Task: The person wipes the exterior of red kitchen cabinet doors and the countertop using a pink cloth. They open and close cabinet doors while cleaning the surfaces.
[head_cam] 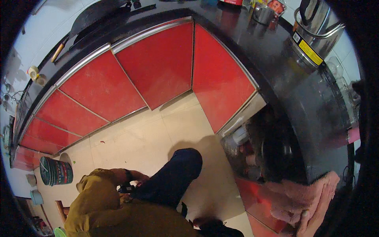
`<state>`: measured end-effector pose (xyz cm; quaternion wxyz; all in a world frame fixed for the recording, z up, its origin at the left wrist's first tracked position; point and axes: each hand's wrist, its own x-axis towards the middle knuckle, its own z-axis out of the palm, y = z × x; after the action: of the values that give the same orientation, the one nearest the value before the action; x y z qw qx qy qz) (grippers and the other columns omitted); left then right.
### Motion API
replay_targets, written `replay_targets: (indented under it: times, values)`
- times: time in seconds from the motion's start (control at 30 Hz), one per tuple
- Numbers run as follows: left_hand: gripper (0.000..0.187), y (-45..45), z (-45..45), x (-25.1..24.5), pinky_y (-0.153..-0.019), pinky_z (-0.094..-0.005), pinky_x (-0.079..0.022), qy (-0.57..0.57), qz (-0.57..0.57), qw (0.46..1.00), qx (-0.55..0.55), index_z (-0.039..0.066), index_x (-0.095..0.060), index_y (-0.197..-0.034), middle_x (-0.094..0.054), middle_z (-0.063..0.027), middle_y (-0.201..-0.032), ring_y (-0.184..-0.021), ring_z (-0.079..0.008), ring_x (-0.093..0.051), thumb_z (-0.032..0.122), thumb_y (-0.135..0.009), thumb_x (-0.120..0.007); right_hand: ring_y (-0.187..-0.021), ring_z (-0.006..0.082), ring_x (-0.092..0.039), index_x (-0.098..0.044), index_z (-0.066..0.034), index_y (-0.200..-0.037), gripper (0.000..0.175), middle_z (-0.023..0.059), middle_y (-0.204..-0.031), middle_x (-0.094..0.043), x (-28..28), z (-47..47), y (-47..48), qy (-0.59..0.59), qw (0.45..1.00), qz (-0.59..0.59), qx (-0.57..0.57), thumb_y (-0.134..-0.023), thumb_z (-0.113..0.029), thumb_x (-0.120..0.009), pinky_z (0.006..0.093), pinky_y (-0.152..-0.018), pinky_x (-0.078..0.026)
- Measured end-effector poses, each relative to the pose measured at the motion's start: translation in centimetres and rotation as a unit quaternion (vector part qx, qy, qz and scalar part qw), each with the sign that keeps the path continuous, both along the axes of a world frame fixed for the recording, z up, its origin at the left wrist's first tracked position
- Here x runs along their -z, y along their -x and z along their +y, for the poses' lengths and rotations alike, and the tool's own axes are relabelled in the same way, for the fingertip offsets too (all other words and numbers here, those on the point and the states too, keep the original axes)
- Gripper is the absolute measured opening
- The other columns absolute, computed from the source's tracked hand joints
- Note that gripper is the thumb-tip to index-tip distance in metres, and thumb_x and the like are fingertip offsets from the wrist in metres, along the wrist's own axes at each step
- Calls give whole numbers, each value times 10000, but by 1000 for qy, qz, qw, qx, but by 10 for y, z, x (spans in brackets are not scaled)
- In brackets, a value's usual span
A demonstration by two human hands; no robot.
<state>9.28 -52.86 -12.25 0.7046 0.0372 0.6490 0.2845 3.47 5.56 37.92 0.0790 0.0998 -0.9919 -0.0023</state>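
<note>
At the lower right, my right hand point(319, 198) is at the edge of the black countertop point(322, 157), seemingly gripping a fuzzy pink cloth point(284, 201). The cloth hangs in front of a red cabinet panel. Hand and cloth are close in colour, so their border is hard to make out. My left hand point(141, 179) rests by the thigh of my dark trousers point(177, 171), its fingers partly hidden. A dark band circles that wrist, and a small black object point(126, 188) sits just below it.
Red cabinets point(160, 62) line the corner under the countertop. A steel vessel point(316, 29), a steel cup point(263, 13) and a black pan point(94, 20) stand on top. An open recess point(254, 148) holds dark items. A green bucket point(56, 171) stands on the tiled floor.
</note>
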Motion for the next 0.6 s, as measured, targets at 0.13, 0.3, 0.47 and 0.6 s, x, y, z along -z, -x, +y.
replay_targets:
  times: [0.13,0.3,0.47,0.6]
  values:
    - [349,7,-45,-10,-752,-408,-547,25,0,999,-27,-8,-632,-1156,-688,-149,-990,-887,-292,-661,260,-933,-623,-1435,480,-317,-417,11,-1484,732,257,-1512,-419,2,1,-2,-17,1000,7,24,-976,-506,-526,560,-1193,-202]
    - [301,16,-84,6,-720,-389,-550,25,12,999,-32,-10,-641,-1121,-683,-138,-950,-850,-269,-661,229,-942,-607,-1467,454,-260,-415,-18,-1493,735,217,-1553,-380,6,-2,-5,13,998,25,62,-979,-538,-486,523,-1203,-181]
    - [256,22,-106,31,-689,-371,-552,-3,69,997,-31,-11,-649,-1087,-679,-128,-910,-813,-247,-661,198,-951,-591,-1510,345,-229,-339,-7,-1533,692,197,-1609,-298,9,-3,-9,49,997,23,55,-994,-419,-473,429,-1233,-137]
    - [225,58,-117,41,-664,-356,-555,-41,144,989,9,-12,-656,-1059,-676,-120,-878,-783,-228,-661,174,-959,-578,-1491,366,-272,-383,4,-1506,645,210,-1578,-353,14,8,-8,48,997,32,53,-996,-378,-481,439,-1231,-171]
